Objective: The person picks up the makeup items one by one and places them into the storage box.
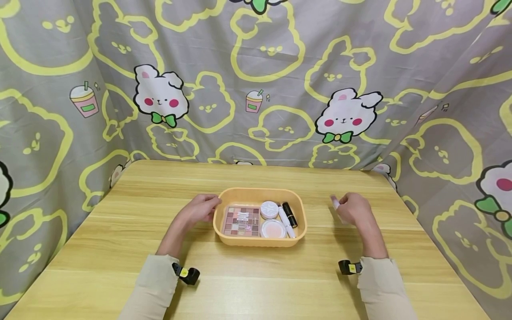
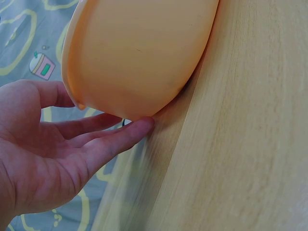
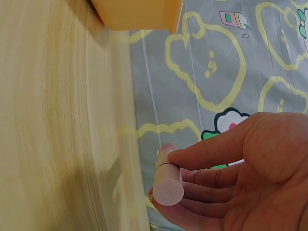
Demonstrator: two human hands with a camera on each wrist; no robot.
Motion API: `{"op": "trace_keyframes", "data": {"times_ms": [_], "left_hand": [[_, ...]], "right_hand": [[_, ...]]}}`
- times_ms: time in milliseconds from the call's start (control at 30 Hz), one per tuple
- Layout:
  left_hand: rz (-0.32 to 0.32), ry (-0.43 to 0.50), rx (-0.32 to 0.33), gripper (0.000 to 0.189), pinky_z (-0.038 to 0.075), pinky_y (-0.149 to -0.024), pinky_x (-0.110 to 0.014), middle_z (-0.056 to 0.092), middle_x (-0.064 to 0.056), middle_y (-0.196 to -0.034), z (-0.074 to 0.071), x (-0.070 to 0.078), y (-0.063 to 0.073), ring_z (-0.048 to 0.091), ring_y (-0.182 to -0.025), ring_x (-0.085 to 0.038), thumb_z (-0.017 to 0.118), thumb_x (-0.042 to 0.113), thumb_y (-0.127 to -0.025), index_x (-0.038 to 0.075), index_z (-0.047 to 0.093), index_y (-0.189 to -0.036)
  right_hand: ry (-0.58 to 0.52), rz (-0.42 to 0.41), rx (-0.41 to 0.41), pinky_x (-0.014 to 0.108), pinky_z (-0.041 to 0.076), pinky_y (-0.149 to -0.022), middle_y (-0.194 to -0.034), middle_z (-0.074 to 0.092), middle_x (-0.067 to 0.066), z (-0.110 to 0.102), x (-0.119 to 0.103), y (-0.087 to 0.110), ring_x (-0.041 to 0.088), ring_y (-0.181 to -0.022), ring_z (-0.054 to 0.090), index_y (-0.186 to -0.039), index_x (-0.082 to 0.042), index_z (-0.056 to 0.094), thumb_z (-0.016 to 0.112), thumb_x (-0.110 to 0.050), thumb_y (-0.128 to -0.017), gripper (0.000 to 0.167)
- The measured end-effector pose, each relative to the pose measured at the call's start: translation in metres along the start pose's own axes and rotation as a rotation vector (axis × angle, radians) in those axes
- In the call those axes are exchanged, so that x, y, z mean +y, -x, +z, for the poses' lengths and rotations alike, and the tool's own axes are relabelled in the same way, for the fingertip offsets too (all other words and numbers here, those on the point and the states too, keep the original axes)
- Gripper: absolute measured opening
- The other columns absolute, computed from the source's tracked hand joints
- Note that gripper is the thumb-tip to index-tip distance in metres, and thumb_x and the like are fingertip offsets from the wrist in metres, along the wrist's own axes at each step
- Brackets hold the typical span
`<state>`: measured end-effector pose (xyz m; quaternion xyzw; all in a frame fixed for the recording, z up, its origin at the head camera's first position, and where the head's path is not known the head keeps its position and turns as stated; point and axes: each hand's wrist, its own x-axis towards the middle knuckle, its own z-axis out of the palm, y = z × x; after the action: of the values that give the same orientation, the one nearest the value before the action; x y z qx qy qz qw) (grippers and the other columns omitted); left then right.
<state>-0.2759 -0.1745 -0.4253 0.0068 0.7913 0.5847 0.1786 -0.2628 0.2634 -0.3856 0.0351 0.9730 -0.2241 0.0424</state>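
Note:
A pale orange plastic basket point(image 1: 260, 241) stands on the table. In it lie an eyeshadow palette point(image 1: 242, 221), a white round compact point(image 1: 274, 229), a white round case with a patterned lid point(image 1: 269, 210), a white tube point(image 1: 284, 218) and a black tube point(image 1: 290, 215). My left hand point(image 1: 202, 207) is at the basket's left end; in the left wrist view its fairly straight fingers point(image 2: 115, 139) touch the outer wall low down. To the right of the basket, my right hand point(image 1: 355, 208) pinches a pale pink cosmetic tube point(image 3: 168, 185) between thumb and fingers, above the table.
The wooden table point(image 1: 256, 280) reaches back to a grey curtain point(image 1: 216, 53) with yellow rabbit outlines, which also hangs at both sides. A small black camera is strapped to each wrist.

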Motion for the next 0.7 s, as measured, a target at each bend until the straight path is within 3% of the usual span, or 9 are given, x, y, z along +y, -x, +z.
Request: {"op": "trace_keyframes", "data": {"times_ms": [400, 700], "left_hand": [[-0.006, 0.005, -0.002, 0.052, 0.058, -0.090, -0.035, 0.057, -0.026, -0.136, 0.0007, 0.0004, 0.0007, 0.061, -0.120, -0.027, 0.043, 0.023, -0.106, -0.008, 0.043, -0.147], [-0.011, -0.002, 0.000, 0.051, 0.058, -0.090, -0.035, 0.057, -0.026, -0.137, 0.0004, -0.0007, -0.0003, 0.061, -0.122, -0.029, 0.043, 0.023, -0.106, -0.007, 0.045, -0.147]], "right_hand": [[-0.019, 0.010, 0.009, 0.057, 0.049, -0.092, -0.120, 0.062, 0.033, 0.0003, -0.0061, 0.0030, 0.050, -0.110, 0.058, -0.117, 0.008, 0.062, 0.041, -0.048, -0.105, 0.060], [-0.020, 0.000, -0.001, 0.054, 0.051, -0.086, -0.115, 0.064, 0.031, 0.0009, -0.0100, 0.0056, 0.046, -0.103, 0.061, -0.118, 0.007, 0.061, 0.041, -0.047, -0.106, 0.059]]}}
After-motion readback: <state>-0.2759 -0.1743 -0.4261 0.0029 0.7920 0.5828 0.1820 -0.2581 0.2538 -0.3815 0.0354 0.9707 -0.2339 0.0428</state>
